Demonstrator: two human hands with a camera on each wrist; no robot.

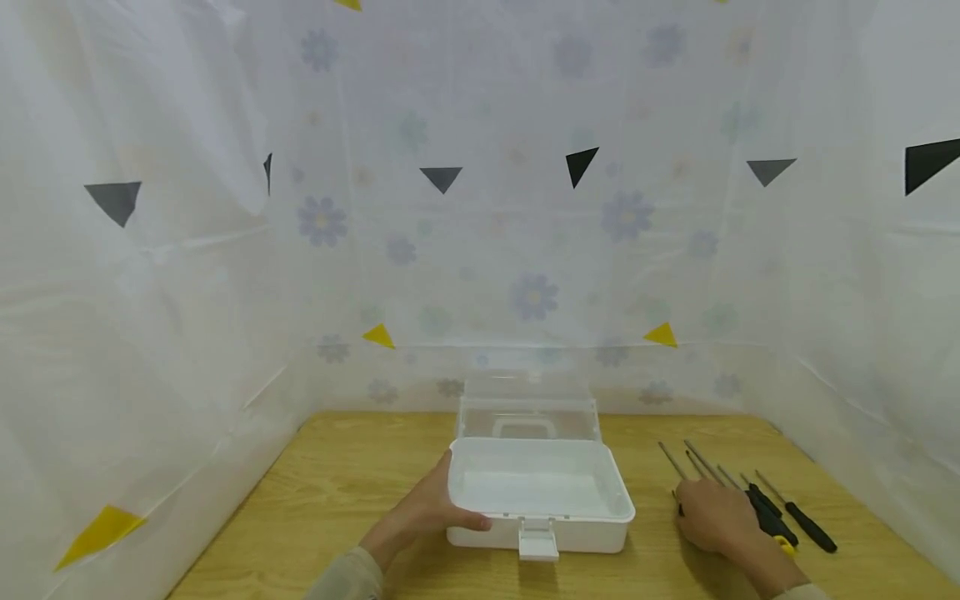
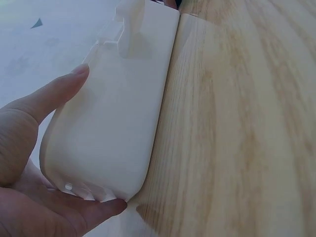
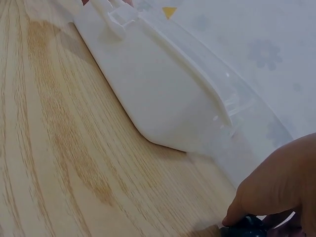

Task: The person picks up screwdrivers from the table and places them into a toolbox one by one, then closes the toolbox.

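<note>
A white plastic box (image 1: 577, 533) stands open at the middle of the wooden table (image 1: 337, 483), its clear lid (image 1: 528, 408) tipped up behind it and its front latch (image 1: 537, 542) hanging down. My left hand (image 1: 450, 504) grips the box's front left corner. In the left wrist view the thumb (image 2: 59, 91) lies along the box wall (image 2: 118, 123) and the fingers wrap under the corner. To the right of the box, my right hand (image 1: 708, 517) lies over a row of black-handled screwdrivers (image 1: 806, 523). In the right wrist view its fingertips (image 3: 234, 217) pinch a dark handle (image 3: 247, 229).
Translucent white sheeting with flower prints and paper triangles (image 1: 577, 167) walls in the table on the left, back and right. Bare wood shows left of the box (image 1: 322, 500) and between the box and the screwdrivers (image 1: 648, 492).
</note>
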